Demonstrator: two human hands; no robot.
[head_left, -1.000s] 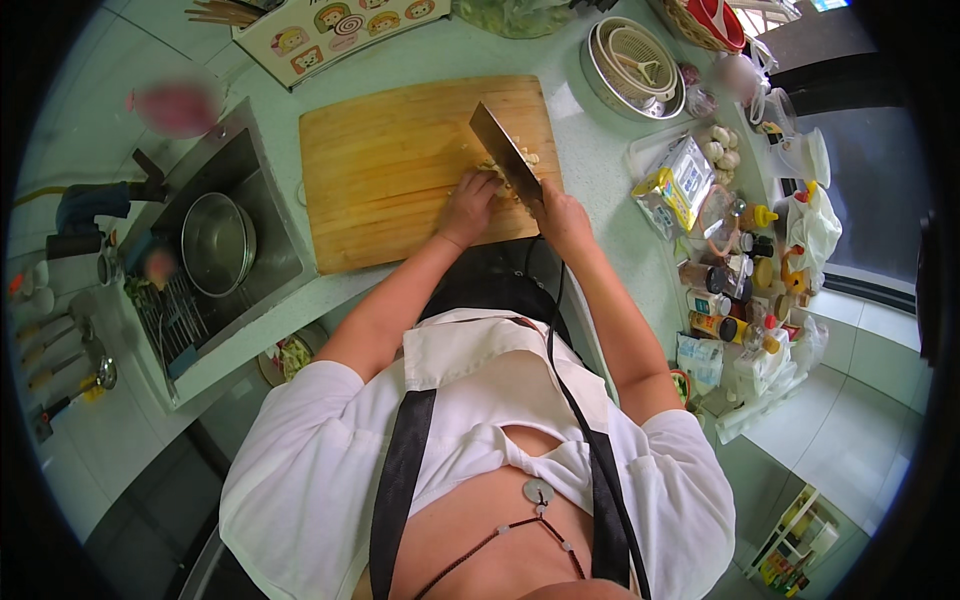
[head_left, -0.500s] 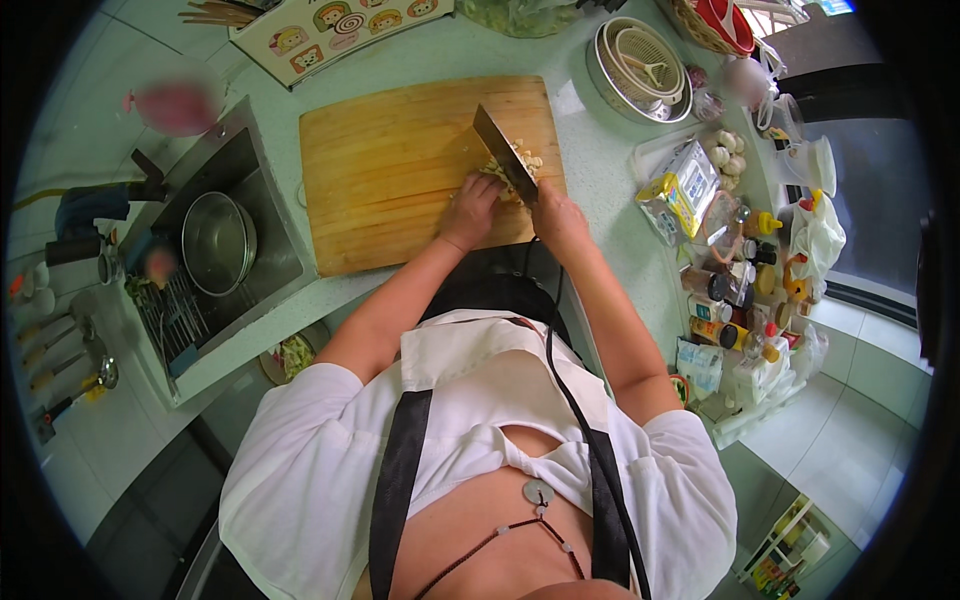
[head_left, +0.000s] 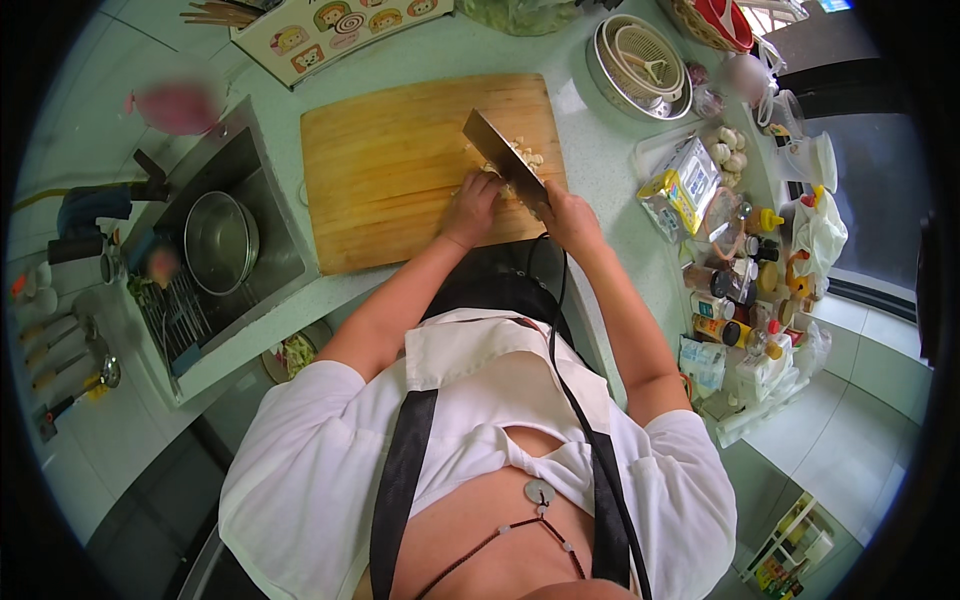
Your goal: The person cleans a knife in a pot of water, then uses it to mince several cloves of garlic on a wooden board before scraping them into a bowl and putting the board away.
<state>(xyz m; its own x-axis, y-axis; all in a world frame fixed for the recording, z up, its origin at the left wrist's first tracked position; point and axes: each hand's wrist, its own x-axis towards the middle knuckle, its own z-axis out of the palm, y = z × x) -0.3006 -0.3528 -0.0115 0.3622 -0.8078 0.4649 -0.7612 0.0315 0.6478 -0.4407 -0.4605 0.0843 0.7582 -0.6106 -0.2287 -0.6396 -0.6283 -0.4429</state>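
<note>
A wooden cutting board (head_left: 400, 170) lies on the counter in front of me. My right hand (head_left: 571, 217) is closed round the handle of a cleaver (head_left: 500, 150), whose broad blade slants up to the left over the board's right side. Pale chopped pieces that look like garlic (head_left: 530, 155) lie around the blade, mostly on its far right side. Just left of the blade, my left hand (head_left: 472, 208) has its fingers bent and together, pressing on some of these pieces. The blade partly hides the bits under it.
Left of the board is a sink (head_left: 285, 265) holding a metal bowl (head_left: 221, 243). To the right stand a nested bowl and strainer (head_left: 645, 70), garlic bulbs (head_left: 730, 155), a yellow-and-white packet (head_left: 682, 185) and several condiment bottles (head_left: 720, 305). A cartoon-printed box (head_left: 345, 38) stands behind the board.
My right hand has shifted slightly right and towards me, and the cleaver's blade lies at a flatter slant. My left hand stays nearly in place on the pieces.
</note>
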